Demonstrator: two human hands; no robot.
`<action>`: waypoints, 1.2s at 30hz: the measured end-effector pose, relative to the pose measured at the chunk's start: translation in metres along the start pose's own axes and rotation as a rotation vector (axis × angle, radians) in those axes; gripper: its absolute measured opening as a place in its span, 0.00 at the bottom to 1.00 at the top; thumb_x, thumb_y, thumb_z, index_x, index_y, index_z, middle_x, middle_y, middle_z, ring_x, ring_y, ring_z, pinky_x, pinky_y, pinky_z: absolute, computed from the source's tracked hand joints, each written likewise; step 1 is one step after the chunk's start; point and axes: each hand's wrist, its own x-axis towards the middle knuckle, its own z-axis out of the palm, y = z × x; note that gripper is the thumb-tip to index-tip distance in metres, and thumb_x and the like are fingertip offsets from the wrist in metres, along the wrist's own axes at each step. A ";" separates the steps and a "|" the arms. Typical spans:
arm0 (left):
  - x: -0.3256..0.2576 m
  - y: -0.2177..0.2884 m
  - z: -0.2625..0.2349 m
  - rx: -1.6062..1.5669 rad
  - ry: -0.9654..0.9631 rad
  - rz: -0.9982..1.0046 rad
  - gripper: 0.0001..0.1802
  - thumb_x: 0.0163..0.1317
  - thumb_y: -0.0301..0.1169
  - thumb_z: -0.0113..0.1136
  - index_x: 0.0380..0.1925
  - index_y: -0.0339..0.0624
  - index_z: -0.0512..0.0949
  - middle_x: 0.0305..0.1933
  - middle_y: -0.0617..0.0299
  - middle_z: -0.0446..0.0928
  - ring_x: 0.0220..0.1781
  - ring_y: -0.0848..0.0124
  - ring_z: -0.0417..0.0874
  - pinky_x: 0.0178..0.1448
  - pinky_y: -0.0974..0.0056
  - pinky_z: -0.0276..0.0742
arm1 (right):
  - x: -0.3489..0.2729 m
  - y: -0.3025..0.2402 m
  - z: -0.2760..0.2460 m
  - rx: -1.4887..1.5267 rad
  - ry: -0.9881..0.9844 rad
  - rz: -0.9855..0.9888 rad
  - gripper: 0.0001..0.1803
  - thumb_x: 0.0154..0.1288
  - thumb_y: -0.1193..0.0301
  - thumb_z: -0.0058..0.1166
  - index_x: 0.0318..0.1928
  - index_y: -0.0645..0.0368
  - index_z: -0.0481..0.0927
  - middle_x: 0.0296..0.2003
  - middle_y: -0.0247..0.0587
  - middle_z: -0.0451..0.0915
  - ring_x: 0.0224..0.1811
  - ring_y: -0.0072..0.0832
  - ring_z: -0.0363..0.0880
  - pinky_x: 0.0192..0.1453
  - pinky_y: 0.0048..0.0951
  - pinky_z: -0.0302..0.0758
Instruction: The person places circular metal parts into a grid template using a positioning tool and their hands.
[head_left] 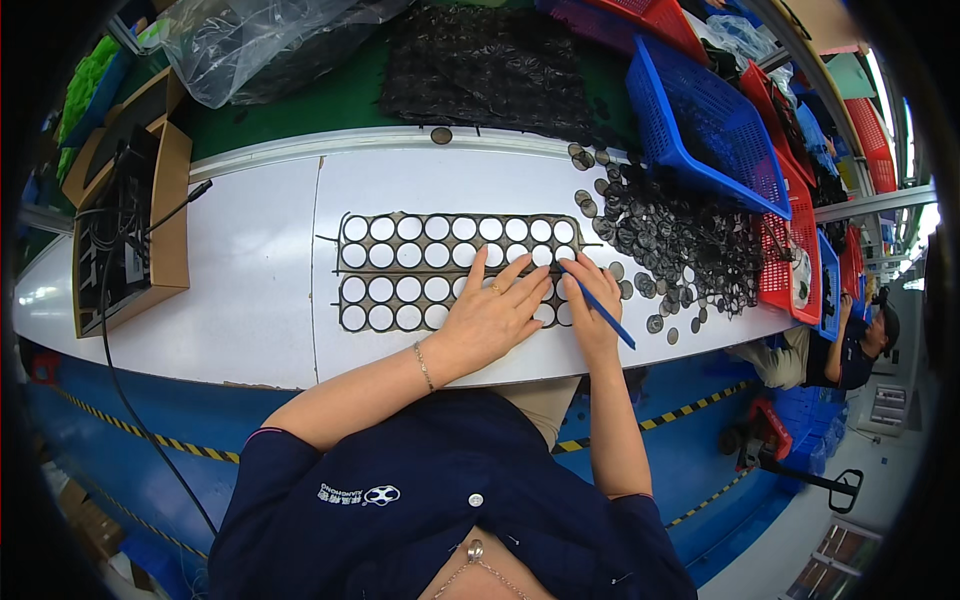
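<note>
Flat on the white table lie dark perforated sheets (395, 272) with several rows of white circles in dark rims; I cannot tell whether these are holes or discs. My left hand (495, 312) rests on their right half, fingers stretched and spread, covering some circles. Beside it, near the right end of the sheets, my right hand (597, 318) grips a slim blue pen-like tool (611, 322). The tool slants, its upper end at the top right circles and its other end pointing toward the table's near edge. My fingers partly hide its tip.
Dark round discs (670, 235) are heaped at the right. Beyond stand a blue basket (700, 165) and a red basket (790, 285). A cardboard box (165, 215) with a black cable is at the left. Black sheeting (485, 75) lies behind the table; a co-worker (850, 340) sits far right.
</note>
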 end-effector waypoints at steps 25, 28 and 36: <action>0.002 0.001 -0.001 -0.009 0.008 -0.016 0.30 0.62 0.44 0.64 0.62 0.44 0.75 0.69 0.63 0.71 0.76 0.65 0.62 0.77 0.34 0.48 | 0.009 -0.003 0.010 -0.426 0.107 -0.347 0.16 0.65 0.74 0.60 0.53 0.58 0.82 0.51 0.41 0.84 0.63 0.41 0.77 0.71 0.48 0.59; 0.004 0.001 -0.003 0.015 0.034 -0.003 0.28 0.63 0.43 0.63 0.61 0.44 0.76 0.68 0.63 0.72 0.75 0.64 0.64 0.76 0.34 0.50 | 0.033 0.031 -0.012 -0.395 0.296 -0.239 0.14 0.68 0.75 0.56 0.53 0.62 0.81 0.50 0.48 0.84 0.60 0.44 0.78 0.69 0.47 0.64; 0.033 -0.015 0.006 0.057 0.090 -0.011 0.25 0.66 0.43 0.60 0.60 0.42 0.77 0.65 0.61 0.74 0.74 0.62 0.65 0.72 0.31 0.54 | 0.034 0.021 0.012 0.261 0.089 0.071 0.13 0.74 0.67 0.53 0.49 0.62 0.85 0.49 0.51 0.85 0.56 0.42 0.82 0.67 0.40 0.69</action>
